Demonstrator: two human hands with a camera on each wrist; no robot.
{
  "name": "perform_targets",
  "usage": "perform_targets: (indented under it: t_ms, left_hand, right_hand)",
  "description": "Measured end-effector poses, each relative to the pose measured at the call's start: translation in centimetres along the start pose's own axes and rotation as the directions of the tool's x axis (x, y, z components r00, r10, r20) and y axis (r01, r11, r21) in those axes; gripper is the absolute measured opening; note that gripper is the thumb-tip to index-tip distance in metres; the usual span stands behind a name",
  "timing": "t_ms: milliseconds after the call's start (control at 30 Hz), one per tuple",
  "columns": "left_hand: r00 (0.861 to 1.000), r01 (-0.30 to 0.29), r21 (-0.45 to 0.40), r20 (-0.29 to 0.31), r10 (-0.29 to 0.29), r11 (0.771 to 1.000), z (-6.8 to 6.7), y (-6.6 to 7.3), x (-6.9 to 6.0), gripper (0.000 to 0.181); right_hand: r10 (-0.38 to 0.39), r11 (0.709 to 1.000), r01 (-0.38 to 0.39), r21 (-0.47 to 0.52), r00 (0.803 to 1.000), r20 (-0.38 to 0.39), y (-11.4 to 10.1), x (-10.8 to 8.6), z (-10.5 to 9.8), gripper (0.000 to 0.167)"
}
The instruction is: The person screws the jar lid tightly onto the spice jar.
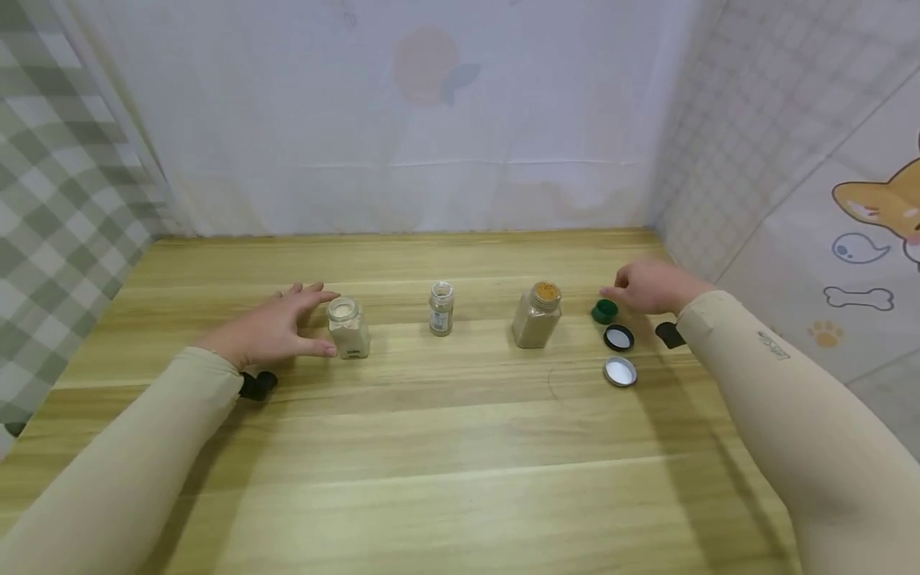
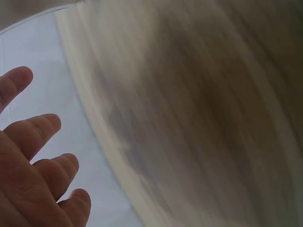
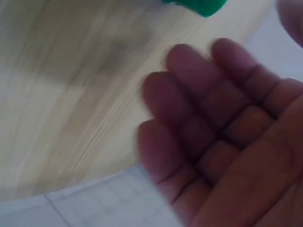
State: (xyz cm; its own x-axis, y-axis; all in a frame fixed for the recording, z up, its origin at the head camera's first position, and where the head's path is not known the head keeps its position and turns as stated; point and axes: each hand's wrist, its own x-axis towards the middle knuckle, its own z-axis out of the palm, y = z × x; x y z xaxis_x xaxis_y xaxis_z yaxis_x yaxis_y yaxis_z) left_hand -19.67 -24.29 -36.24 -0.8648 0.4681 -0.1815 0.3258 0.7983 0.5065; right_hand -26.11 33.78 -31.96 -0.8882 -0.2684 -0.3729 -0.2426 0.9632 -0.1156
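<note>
Jar of pale powder [image 1: 349, 330] is standing beside the left hand [image 1: 276, 326], fingers apart, seemingly to suit its width; the right hand [image 1: 652, 287] (fingers loosely curved, gripping nothing) is hovering by the green cap [image 1: 604, 312], grouped with two lids [image 1: 620, 372].

- A little nook; can't tell if it's a home
- Wood table [image 1: 431, 447] under the left hand [image 1: 276, 323]
- Green checked wall [image 1: 43, 152] left of it
- Bone picture [image 1: 858, 298] right of the right hand [image 1: 654, 287]
</note>
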Motion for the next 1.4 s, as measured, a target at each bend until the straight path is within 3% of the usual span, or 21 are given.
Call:
perform_targets:
  t_ms: [133, 400, 633, 833, 1033, 1400]
  left_hand:
    - [1.0, -0.01, 0.022, -0.001, 0.01, 1.0, 0.3, 0.2, 0.3, 0.098]
    - [1.0, -0.012, -0.02, 0.023, 0.012, 1.0, 0.7, 0.9, 0.7, 0.085]
    - [1.0, 0.022, -0.046, 0.013, -0.021, 0.999, 0.8, 1.5, 1.1, 0.101]
    - [0.999, -0.047, -0.102, 0.001, 0.048, 0.994, 1.2, 1.4, 1.4, 0.061]
    - [0.998, 0.045, -0.083, 0.039, -0.042, 0.996, 1.4, 1.1, 0.7, 0.052]
    - [0.995, 0.082, -0.085, 0.057, -0.077, 0.993, 1.8, 1.0, 0.7, 0.055]
  right_hand:
    - [0.017, 0.999, -0.015, -0.048, 0.999, 0.047, -0.4, -0.7, -0.1, 0.047]
    - [0.017, 0.996, -0.005, -0.088, 0.99, 0.138, -0.7, -1.6, 0.2, 0.053]
    - [0.013, 0.999, -0.006, -0.049, 0.99, 0.143, -1.1, -2.2, 0.9, 0.046]
    - [0.03, 0.995, -0.02, -0.097, 0.994, 0.108, -1.4, -2.9, 1.2, 0.053]
    - [0.034, 0.995, -0.021, -0.102, 0.991, 0.133, -1.8, -3.0, 1.8, 0.056]
    - [0.032, 0.994, -0.021, -0.106, 0.993, 0.11, -2.3, -3.2, 3.0, 0.053]
